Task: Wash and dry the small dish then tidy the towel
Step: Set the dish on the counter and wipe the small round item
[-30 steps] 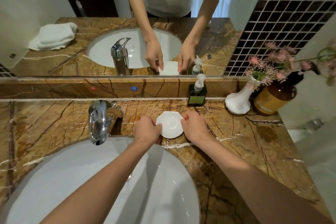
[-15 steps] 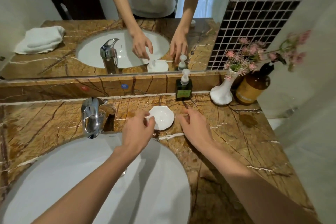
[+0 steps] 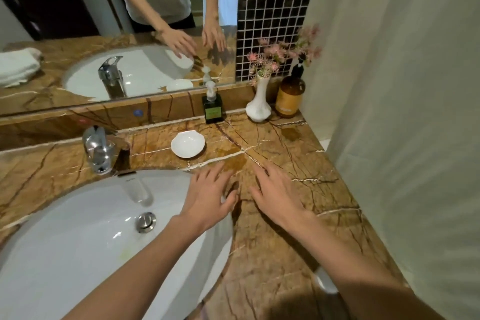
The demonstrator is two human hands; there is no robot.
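Note:
A small white scalloped dish [image 3: 187,144] sits alone on the brown marble counter [image 3: 275,228], behind the sink's right rim. My left hand [image 3: 209,197] hovers over the sink edge, fingers spread, holding nothing, a short way in front of the dish. My right hand [image 3: 278,193] is beside it over the counter, also spread and empty. A folded white towel [image 3: 18,66] shows only in the mirror, at the far left.
The white oval sink [image 3: 78,241] with a chrome drain plug fills the lower left; a chrome tap [image 3: 97,149] stands behind it. A dark soap pump bottle [image 3: 212,108], a white vase with pink flowers [image 3: 259,105] and an amber bottle [image 3: 289,97] line the back. A pale wall closes the right.
Both hands have let go of the dish and drawn back toward me, fingers opening. The dish stays on the counter. The view has swung to the right.

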